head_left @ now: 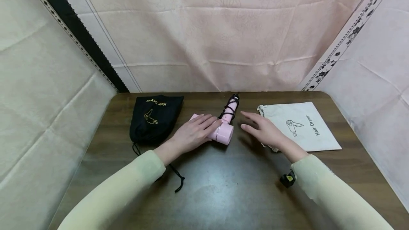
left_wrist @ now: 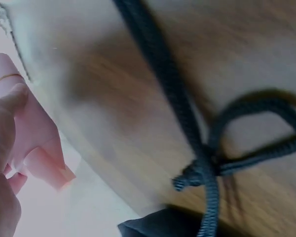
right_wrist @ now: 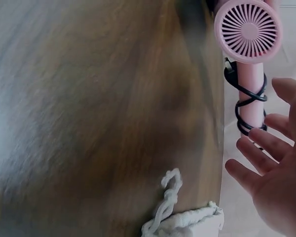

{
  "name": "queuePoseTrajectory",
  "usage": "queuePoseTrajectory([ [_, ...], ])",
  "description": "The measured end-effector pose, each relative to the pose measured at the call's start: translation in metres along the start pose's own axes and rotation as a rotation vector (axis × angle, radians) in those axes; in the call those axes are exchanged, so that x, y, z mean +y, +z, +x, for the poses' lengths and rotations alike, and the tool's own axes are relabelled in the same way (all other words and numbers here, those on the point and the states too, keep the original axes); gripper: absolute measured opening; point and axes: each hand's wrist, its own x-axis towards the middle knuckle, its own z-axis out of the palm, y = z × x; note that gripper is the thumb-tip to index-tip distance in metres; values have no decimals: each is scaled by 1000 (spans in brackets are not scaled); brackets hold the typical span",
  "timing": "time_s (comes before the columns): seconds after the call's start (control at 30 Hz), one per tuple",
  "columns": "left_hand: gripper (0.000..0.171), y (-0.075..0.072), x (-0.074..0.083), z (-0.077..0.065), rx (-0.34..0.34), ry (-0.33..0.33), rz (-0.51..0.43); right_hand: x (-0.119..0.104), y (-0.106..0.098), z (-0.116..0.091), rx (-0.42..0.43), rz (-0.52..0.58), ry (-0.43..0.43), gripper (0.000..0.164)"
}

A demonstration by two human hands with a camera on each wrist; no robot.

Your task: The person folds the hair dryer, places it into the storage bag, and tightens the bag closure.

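A pink hair dryer (head_left: 223,133) lies at the middle of the table, its handle pointing to the back with a black power cord (head_left: 228,108) wound around it. My left hand (head_left: 193,134) lies over the front part of its barrel and holds it, the thumb along the near side. In the right wrist view the dryer's round slotted rear grille (right_wrist: 249,32) shows, the wrapped handle below it. My right hand (head_left: 263,130), fingers spread apart and holding nothing, hovers between the dryer and a white drawstring bag (head_left: 310,130).
A black drawstring pouch (head_left: 156,120) lies at the left, its black string (head_left: 180,180) trailing forward under my left forearm. The white bag's knotted string (right_wrist: 170,197) shows in the right wrist view. Fabric hangs behind the wooden table (head_left: 211,201).
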Motion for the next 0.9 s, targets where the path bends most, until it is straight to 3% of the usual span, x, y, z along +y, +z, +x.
queuePoseTrajectory([
  [0.2,71,-14,11,5,55,-10,47,-6,1,7,27,221,51,61],
  [0.47,66,-23,26,6,70,-30,131,-26,-3,16,59,487,129,65],
  [0.6,59,-28,32,6,91,-21,156,-19,4,23,98,500,166,69],
  [0.77,46,-33,39,7,124,-1,196,-37,1,25,141,543,179,72],
  [0.9,44,-37,44,7,132,13,194,-53,-2,25,192,518,142,74],
])
